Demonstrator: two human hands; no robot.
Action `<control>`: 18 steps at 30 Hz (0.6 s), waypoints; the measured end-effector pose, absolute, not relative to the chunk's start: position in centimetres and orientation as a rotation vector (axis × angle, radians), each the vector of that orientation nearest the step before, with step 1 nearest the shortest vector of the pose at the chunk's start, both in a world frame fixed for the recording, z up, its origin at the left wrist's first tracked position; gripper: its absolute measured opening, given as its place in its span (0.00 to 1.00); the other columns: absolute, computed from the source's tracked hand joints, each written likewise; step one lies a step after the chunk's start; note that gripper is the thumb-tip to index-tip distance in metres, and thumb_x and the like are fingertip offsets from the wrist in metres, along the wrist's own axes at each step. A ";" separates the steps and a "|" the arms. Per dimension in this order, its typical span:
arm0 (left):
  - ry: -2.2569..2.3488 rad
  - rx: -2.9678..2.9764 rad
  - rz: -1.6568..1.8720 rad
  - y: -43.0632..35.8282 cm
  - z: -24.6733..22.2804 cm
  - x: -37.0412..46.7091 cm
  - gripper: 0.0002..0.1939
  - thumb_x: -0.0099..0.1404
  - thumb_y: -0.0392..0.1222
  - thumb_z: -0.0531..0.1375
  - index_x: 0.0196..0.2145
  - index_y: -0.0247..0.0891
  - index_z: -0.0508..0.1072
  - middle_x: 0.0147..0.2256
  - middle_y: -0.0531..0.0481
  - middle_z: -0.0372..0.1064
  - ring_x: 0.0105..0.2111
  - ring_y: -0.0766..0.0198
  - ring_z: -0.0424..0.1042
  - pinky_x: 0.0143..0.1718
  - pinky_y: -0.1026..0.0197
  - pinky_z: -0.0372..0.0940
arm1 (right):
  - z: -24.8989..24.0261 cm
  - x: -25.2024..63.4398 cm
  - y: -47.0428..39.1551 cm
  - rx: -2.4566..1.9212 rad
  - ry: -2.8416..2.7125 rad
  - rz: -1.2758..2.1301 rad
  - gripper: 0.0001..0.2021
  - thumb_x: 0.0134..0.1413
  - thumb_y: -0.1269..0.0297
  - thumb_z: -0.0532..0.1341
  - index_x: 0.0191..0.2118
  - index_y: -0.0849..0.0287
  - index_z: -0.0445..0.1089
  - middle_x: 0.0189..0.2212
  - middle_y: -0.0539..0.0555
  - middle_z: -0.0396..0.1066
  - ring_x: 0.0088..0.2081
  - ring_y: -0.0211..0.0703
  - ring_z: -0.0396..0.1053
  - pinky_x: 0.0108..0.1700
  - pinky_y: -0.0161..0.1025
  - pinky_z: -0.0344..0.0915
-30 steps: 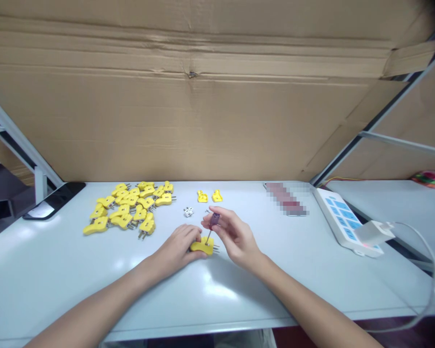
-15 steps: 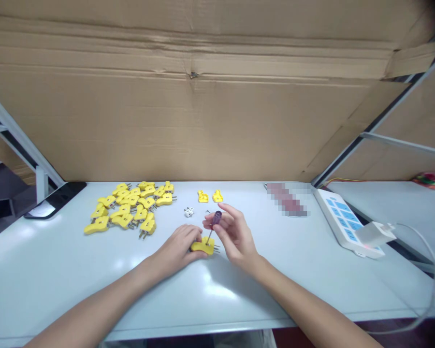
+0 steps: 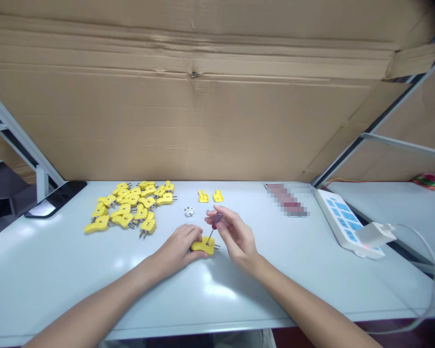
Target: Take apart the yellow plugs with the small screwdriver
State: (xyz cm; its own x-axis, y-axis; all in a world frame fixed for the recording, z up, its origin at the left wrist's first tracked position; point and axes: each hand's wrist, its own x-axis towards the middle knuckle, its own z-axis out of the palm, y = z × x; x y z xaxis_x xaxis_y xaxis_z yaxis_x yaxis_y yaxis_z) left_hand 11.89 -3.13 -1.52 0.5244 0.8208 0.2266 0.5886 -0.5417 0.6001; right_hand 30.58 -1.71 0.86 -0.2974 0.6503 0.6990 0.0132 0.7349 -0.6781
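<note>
My left hand (image 3: pixel 183 244) grips a yellow plug (image 3: pixel 199 246) against the table, its metal pins pointing right. In my right hand (image 3: pixel 239 237) is a small screwdriver (image 3: pixel 216 220) with a purple-red handle, held between thumb and fingers. Its tip rests at the hole in the middle of the plug. Just beyond the hands lie a white plug insert with pins (image 3: pixel 190 211) and two open yellow shell halves, one on the left (image 3: pixel 203 196) and one on the right (image 3: pixel 218 195). A tiny metal piece is partly visible near my right fingertips.
Several yellow plugs (image 3: pixel 130 198) lie grouped at the left of the table (image 3: pixel 159 299). A dark glossy object (image 3: pixel 56 199) is at the far-left corner. A pixelated flat item (image 3: pixel 286 199) and a white power strip (image 3: pixel 342 217) with charger and cable are on the right. Cardboard stands behind.
My right fingers have shifted round the screwdriver handle and now cover its top more. The plug and my left hand have barely moved.
</note>
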 end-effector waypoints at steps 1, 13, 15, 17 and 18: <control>1.145 2.314 0.690 -3.1 -1.6 11.9 0.12 0.65 0.49 0.60 0.33 0.40 0.63 0.38 0.49 0.66 0.41 0.56 0.65 0.44 0.55 0.62 | 0.9 30.6 -1.7 -0.523 -1.775 0.679 0.20 0.64 0.72 0.51 0.58 0.47 0.59 0.45 0.57 0.69 0.42 0.43 0.73 0.43 0.46 0.74; 1.157 2.318 0.670 -3.2 -1.3 11.9 0.12 0.65 0.48 0.60 0.33 0.40 0.62 0.38 0.49 0.66 0.42 0.57 0.65 0.43 0.57 0.61 | 1.0 30.7 -1.6 -0.526 -1.763 0.647 0.23 0.64 0.73 0.51 0.61 0.44 0.57 0.41 0.55 0.69 0.40 0.43 0.72 0.40 0.45 0.73; 1.155 2.320 0.682 -3.2 -1.6 11.9 0.12 0.65 0.48 0.60 0.34 0.40 0.62 0.39 0.49 0.65 0.41 0.57 0.65 0.43 0.57 0.61 | 0.9 30.8 -1.6 -0.554 -1.774 0.680 0.22 0.65 0.71 0.51 0.61 0.46 0.57 0.43 0.56 0.70 0.42 0.43 0.72 0.41 0.45 0.74; 1.155 2.327 0.694 -3.1 -1.8 11.8 0.12 0.65 0.49 0.60 0.34 0.40 0.63 0.38 0.49 0.66 0.41 0.57 0.65 0.43 0.57 0.61 | 0.9 30.8 -1.5 -0.558 -1.791 0.692 0.19 0.65 0.69 0.50 0.59 0.47 0.59 0.43 0.56 0.70 0.42 0.44 0.72 0.43 0.46 0.74; 1.153 2.329 0.697 -3.1 -1.9 11.8 0.12 0.65 0.49 0.60 0.34 0.40 0.63 0.38 0.49 0.66 0.41 0.57 0.65 0.43 0.57 0.61 | 0.9 30.8 -1.5 -0.554 -1.791 0.693 0.18 0.65 0.68 0.52 0.58 0.47 0.61 0.43 0.56 0.69 0.42 0.43 0.72 0.43 0.46 0.73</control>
